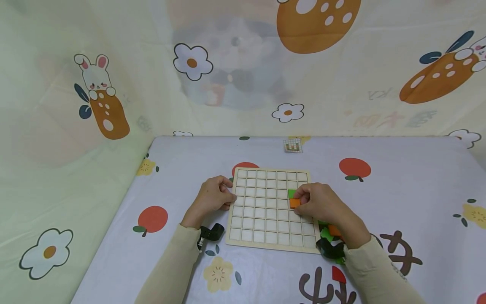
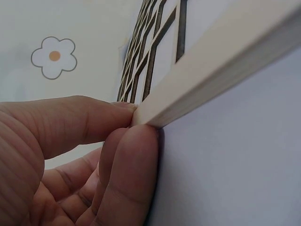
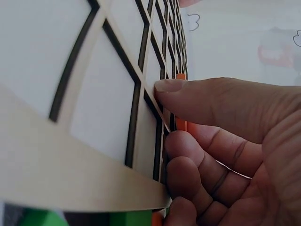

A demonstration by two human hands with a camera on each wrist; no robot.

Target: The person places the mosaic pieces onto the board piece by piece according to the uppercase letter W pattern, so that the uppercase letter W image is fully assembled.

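A square wooden grid board (image 1: pixel 260 212) lies on the table in front of me, its cells pale. My left hand (image 1: pixel 211 195) pinches the board's left edge, thumb on top and fingers against the side in the left wrist view. Over the right part of the grid, my right hand (image 1: pixel 322 204) holds an orange square tile (image 1: pixel 294 203) between thumb and index finger. In the right wrist view the thumb partly covers that orange tile (image 3: pixel 181 124). A green tile (image 1: pixel 291 193) sits in the cell just behind it.
Loose green pieces (image 1: pixel 325 234) and an orange piece (image 1: pixel 334 230) lie by the board's right edge, partly hidden under my right wrist. A small printed card (image 1: pixel 292 145) rests at the table's back edge. A patterned cloth wall (image 1: pixel 235 118) rises behind.
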